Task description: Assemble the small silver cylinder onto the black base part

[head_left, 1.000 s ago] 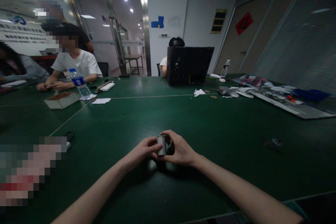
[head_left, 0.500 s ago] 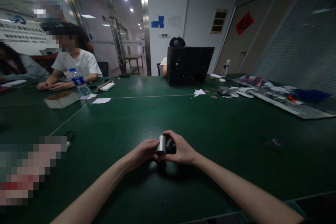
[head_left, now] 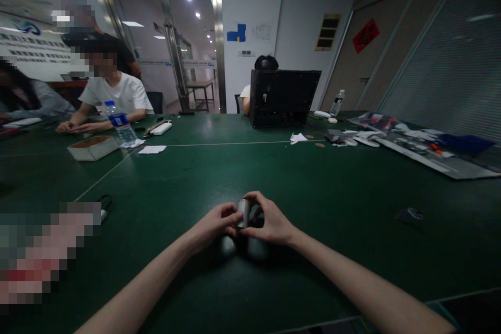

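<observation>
Just above the green tabletop [head_left: 219, 177], a small silver metal cylinder [head_left: 244, 211] is held between both hands, tilted slightly. My left hand [head_left: 217, 223] is closed on its left side, with the thumb against the lower front. From the right, my right hand [head_left: 273, 221] pinches it, fingertips at the top and thumb near the bottom. The fingers behind the cylinder are partly hidden. A dark shadow lies on the table below the hands.
To the right lies a small dark, shiny object [head_left: 410, 214], too blurred to name. An open box [head_left: 93, 150] and a water bottle [head_left: 120, 124] stand at left. Farther back is a black boxy case [head_left: 285, 98]. Papers and a loaded board [head_left: 422, 154] lie right. People sit across the table.
The cylinder has turned a little in my fingers. My left thumb has shifted from its upper side down across its lower front. The right hand keeps nearly the same pinch.
</observation>
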{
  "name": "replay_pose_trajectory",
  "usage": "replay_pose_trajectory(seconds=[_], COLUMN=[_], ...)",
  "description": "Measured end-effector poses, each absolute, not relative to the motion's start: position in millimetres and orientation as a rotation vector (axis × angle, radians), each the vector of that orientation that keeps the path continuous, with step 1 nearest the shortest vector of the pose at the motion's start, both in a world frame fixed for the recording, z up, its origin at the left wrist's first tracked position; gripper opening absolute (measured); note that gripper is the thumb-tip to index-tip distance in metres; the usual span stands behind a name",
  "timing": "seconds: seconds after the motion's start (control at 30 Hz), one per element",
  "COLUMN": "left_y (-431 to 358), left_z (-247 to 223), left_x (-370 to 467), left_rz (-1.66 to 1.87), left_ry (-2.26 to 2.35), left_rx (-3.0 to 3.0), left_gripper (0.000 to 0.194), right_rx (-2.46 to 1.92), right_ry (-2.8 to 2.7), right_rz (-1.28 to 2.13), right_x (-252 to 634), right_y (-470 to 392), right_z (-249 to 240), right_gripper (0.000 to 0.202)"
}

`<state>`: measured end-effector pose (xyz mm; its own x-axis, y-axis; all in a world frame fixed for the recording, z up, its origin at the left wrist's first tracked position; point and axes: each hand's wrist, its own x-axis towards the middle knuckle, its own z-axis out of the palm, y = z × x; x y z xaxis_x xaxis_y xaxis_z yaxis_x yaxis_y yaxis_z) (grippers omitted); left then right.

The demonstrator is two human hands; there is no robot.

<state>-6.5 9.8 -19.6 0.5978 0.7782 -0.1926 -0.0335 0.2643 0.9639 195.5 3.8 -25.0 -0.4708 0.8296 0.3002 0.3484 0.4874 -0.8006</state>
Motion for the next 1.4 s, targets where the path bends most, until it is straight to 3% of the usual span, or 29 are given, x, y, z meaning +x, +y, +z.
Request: replay_pose_trajectory(seconds=[0.7,0.93,1.23,1.4], left_y=[9.7,9.9,10.5,10.7], left_z=[-18.6,-17.0,-15.0,-18.4], left_x=[-4.4,-6.0,-4.8,-6.4], left_rz=[0.652,0.602,0.6,0.632], left_ry=[0.752,0.787,0.78,0.737], left_rx=[1.038,1.257,1.315,1.128], left_gripper=[0.036,0.043,0.036,0.035], right_rx=[-0.904,-0.904,-0.881,-0.818], right_ry=[-2.085,-2.112,-2.169,-2.184], right_rz=[0.837,0.706,0.712,0.727], right_x=[191.1,191.7,192.6,193.6], right_y=[5.8,2.9,4.3,6.7], right_z=[-33.5,-25.9,-26.4,-26.0], right_gripper=[0.064,0.06,0.059,0.068])
